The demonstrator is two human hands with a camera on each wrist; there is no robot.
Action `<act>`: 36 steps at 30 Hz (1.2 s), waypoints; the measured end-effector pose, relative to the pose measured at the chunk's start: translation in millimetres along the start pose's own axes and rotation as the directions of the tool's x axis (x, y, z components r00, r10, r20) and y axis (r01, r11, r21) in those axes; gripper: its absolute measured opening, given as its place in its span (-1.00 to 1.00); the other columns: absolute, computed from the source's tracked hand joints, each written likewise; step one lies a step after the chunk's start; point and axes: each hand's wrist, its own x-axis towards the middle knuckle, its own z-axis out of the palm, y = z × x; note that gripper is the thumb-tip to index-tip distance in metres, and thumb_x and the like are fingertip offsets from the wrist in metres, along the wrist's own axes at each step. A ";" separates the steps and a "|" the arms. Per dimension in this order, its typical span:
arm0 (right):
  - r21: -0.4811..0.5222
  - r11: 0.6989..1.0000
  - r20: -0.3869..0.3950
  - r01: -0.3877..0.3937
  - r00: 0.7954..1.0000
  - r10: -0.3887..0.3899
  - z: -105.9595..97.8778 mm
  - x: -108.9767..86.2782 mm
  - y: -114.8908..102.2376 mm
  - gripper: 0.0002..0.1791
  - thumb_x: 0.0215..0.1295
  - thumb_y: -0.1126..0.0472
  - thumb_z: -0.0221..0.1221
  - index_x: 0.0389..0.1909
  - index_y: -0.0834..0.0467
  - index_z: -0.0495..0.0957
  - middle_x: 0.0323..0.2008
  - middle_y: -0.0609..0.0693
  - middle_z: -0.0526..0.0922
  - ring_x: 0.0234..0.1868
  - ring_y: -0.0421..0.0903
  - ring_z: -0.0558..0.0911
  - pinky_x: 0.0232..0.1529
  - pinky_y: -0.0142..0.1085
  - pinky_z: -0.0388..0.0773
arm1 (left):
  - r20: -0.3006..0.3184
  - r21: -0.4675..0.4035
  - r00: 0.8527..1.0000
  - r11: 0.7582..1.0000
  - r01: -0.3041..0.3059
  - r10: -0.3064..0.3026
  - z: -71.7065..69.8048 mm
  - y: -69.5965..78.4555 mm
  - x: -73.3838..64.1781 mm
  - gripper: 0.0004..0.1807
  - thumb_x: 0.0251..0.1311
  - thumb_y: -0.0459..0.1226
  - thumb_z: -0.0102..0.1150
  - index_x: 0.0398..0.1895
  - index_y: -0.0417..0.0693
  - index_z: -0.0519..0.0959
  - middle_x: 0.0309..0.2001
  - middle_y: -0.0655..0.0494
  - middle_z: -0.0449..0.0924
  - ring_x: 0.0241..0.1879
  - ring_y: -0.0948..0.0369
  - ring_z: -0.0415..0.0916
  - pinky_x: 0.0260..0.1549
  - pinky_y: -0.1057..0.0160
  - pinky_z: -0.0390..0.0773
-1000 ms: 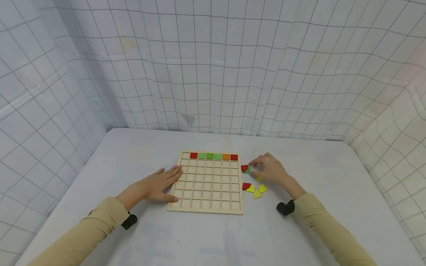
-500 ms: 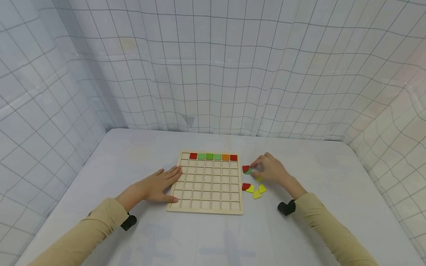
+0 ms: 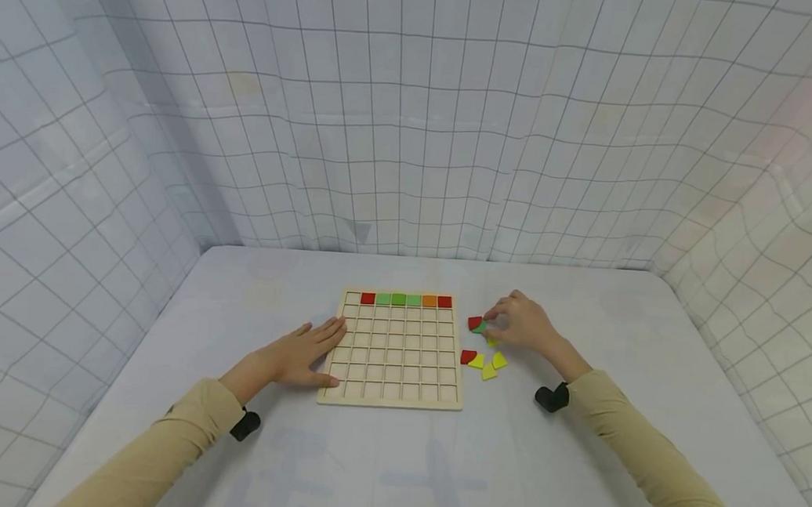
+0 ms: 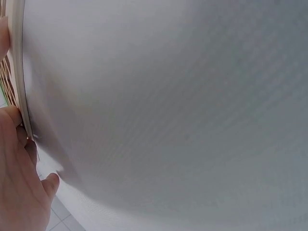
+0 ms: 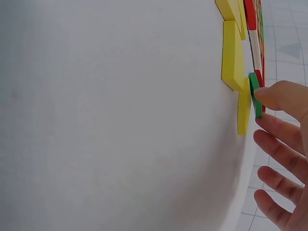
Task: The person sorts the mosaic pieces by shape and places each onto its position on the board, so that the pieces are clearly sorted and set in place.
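My left hand [image 3: 303, 354] lies flat at the left side of a wooden grid board [image 3: 393, 403], fingers spread, fingertips and thumb on its edge. In the left wrist view, the fingers [image 4: 13, 114] rest at the board's rim. Right of the board, my right hand [image 3: 523, 324] pinches a small flat green piece [image 5: 255, 96] between thumb and index finger; the other fingers are spread. A red piece [image 3: 475, 322] with a curved edge lies against the green one. A yellow piece [image 5: 244, 108] lies just beside them, partly under the hand in the head view.
Red, orange and green square tiles [image 3: 399, 299] fill most of the board's far row. Nearer me, right of the board, lie another red piece [image 3: 468, 357] and several yellow pieces [image 3: 489, 372]. A white grid-patterned curtain [image 3: 415, 128] surrounds the table [image 3: 574, 485].
My right hand has shifted slightly right, and the green and red pieces have slid right with it, away from the board. My left hand has stayed in place.
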 end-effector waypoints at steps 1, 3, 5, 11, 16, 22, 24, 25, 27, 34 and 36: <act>0.001 1.000 0.000 -0.001 1.000 0.001 -0.5 0.2 0.0 -0.75 0.03 0.00 0.37 -0.32 0.06 0.75 -0.26 -0.05 0.73 -0.21 -0.07 0.49 -0.29 -0.22 0.53 | 0.000 -0.001 1.000 1.000 0.000 0.000 0.0 0.2 -0.4 0.09 0.19 0.27 0.05 0.52 -0.24 -0.11 0.55 -0.16 -0.23 0.53 -0.08 -0.20 0.42 -0.24 -0.07; -0.003 1.000 0.004 -0.002 1.000 0.002 -1.0 0.7 0.1 -0.75 0.03 0.00 0.37 -0.32 0.05 0.75 -0.26 -0.04 0.73 -0.21 -0.07 0.48 -0.30 -0.24 0.52 | -0.003 -0.007 1.000 1.000 -0.001 0.001 -0.2 0.5 -1.2 0.09 0.19 0.26 0.06 0.52 -0.25 -0.11 0.54 -0.16 -0.22 0.53 -0.09 -0.19 0.41 -0.25 -0.07; -0.010 1.000 0.009 0.001 1.000 -0.001 -1.3 1.2 0.6 -0.75 0.03 0.00 0.36 -0.32 0.05 0.75 -0.25 -0.04 0.73 -0.22 -0.07 0.48 -0.30 -0.25 0.51 | -0.003 -0.008 1.000 1.000 0.000 0.000 -0.2 0.7 -1.8 0.08 0.19 0.26 0.06 0.52 -0.25 -0.10 0.54 -0.16 -0.21 0.53 -0.09 -0.19 0.41 -0.25 -0.07; -0.016 0.999 0.002 0.031 1.000 -0.031 -1.6 3.2 2.8 -0.76 0.01 0.01 0.37 -0.34 0.06 0.75 -0.26 -0.05 0.73 -0.23 -0.08 0.48 -0.32 -0.27 0.51 | -0.004 -0.008 1.000 1.000 0.003 -0.003 0.6 -0.2 -2.7 0.09 0.18 0.27 0.05 0.52 -0.23 -0.11 0.55 -0.15 -0.22 0.53 -0.08 -0.19 0.41 -0.24 -0.06; -0.025 0.999 0.007 0.033 0.999 -0.033 -5.4 3.5 2.3 -0.76 -0.01 0.01 0.37 -0.34 0.05 0.75 -0.24 -0.04 0.74 -0.22 -0.07 0.49 -0.33 -0.26 0.51 | -0.004 -0.015 1.000 1.000 0.001 -0.001 0.3 -0.1 -3.3 0.09 0.18 0.26 0.07 0.52 -0.24 -0.10 0.55 -0.16 -0.22 0.53 -0.08 -0.18 0.41 -0.25 -0.07; -0.027 0.999 0.017 0.017 1.000 -0.016 -10.5 4.4 2.4 -0.75 -0.03 -0.01 0.38 -0.34 0.03 0.75 -0.22 -0.04 0.74 -0.21 -0.06 0.49 -0.32 -0.26 0.50 | 0.001 -0.004 1.000 1.000 0.006 -0.006 2.0 -2.3 -1.0 0.10 0.18 0.29 0.03 0.52 -0.23 -0.11 0.55 -0.14 -0.22 0.53 -0.07 -0.20 0.42 -0.23 -0.07; -0.030 1.000 0.019 0.008 1.000 -0.007 -11.9 5.0 3.1 -0.75 -0.03 -0.02 0.38 -0.34 0.03 0.75 -0.22 -0.04 0.74 -0.21 -0.06 0.49 -0.30 -0.26 0.51 | 0.003 -0.001 1.000 1.000 0.006 -0.006 2.4 -3.0 -0.1 0.10 0.18 0.30 0.02 0.52 -0.22 -0.12 0.55 -0.14 -0.23 0.53 -0.07 -0.21 0.42 -0.23 -0.07; -0.032 0.999 0.018 0.004 1.000 -0.003 -12.6 5.2 3.6 -0.75 -0.03 -0.02 0.38 -0.34 0.02 0.75 -0.23 -0.04 0.74 -0.20 -0.06 0.49 -0.29 -0.25 0.51 | 0.004 -0.003 1.000 1.000 0.005 -0.005 2.4 -3.1 0.2 0.10 0.18 0.30 0.02 0.52 -0.22 -0.12 0.55 -0.14 -0.23 0.53 -0.07 -0.21 0.42 -0.23 -0.07; -0.031 1.000 0.013 0.002 1.000 -0.001 -14.3 5.5 4.2 -0.74 -0.03 -0.02 0.37 -0.34 0.03 0.75 -0.22 -0.03 0.73 -0.19 -0.05 0.50 -0.28 -0.22 0.53 | 0.007 -0.004 1.000 1.000 0.005 -0.005 2.3 -3.0 0.5 0.10 0.18 0.30 0.02 0.52 -0.22 -0.12 0.55 -0.13 -0.24 0.53 -0.07 -0.22 0.42 -0.23 -0.08; -0.027 1.000 -0.028 -0.002 1.000 0.001 -21.7 7.7 6.4 -0.75 0.00 0.01 0.34 -0.32 0.05 0.74 -0.21 -0.01 0.73 -0.17 -0.03 0.51 -0.26 -0.17 0.57 | 0.002 -0.010 1.000 1.000 0.001 -0.001 1.8 -2.1 0.7 0.10 0.18 0.30 0.03 0.52 -0.21 -0.12 0.55 -0.13 -0.24 0.53 -0.07 -0.22 0.43 -0.23 -0.10; -0.026 1.000 -0.040 -0.005 0.999 0.004 -23.0 8.9 6.9 -0.75 0.01 0.01 0.33 -0.31 0.05 0.74 -0.21 -0.01 0.73 -0.18 -0.03 0.51 -0.27 -0.18 0.56 | 0.001 -0.012 1.000 1.000 0.000 0.000 1.4 -1.5 1.0 0.09 0.18 0.29 0.02 0.52 -0.21 -0.13 0.55 -0.13 -0.24 0.53 -0.06 -0.23 0.43 -0.23 -0.10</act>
